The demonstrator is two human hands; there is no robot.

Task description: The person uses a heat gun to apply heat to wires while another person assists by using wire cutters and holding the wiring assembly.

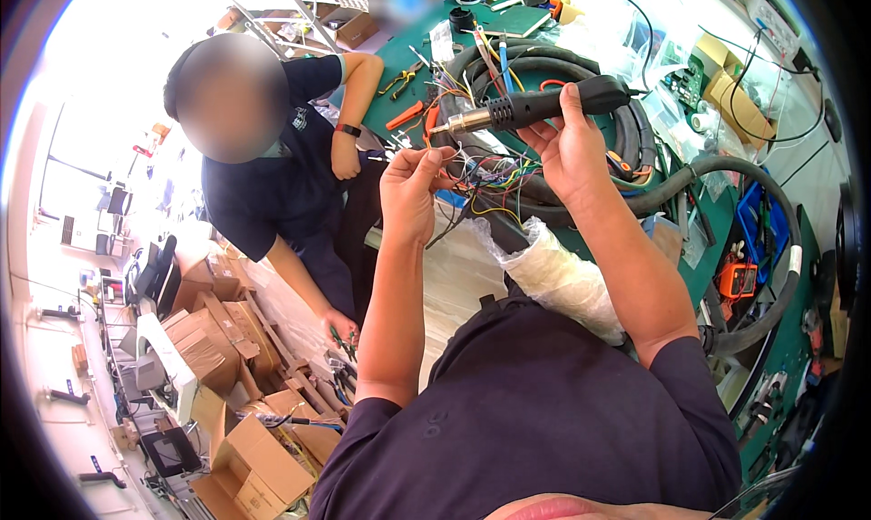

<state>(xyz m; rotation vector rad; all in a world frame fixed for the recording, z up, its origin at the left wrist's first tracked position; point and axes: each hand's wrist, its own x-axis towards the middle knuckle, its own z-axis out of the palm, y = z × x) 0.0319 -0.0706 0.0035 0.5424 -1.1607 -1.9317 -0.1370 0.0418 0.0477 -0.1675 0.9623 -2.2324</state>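
Note:
My right hand (576, 152) is closed around the black body of a hot-air gun (528, 110), its metal nozzle pointing left. At the nozzle's tip, my left hand (410, 193) pinches a thin wire (429, 141) between thumb and fingers. The wire's end lies close to the nozzle; whether they touch I cannot tell. A fan of many-coloured thin wires (508, 177) spreads between my hands, just below the gun. Behind it, a thick black cable (544, 55) lies coiled on the green table. Clear wrap covers a pale bundle (558, 275) beneath my right forearm.
A co-worker (272, 184) sits at the left, one hand (343, 328) holding green-handled pliers. Yellow-handled pliers (399, 81) lie on the green table (399, 44). An orange meter (737, 279) and a blue tray (749, 213) are at right. Cardboard boxes (263, 466) crowd the lower left.

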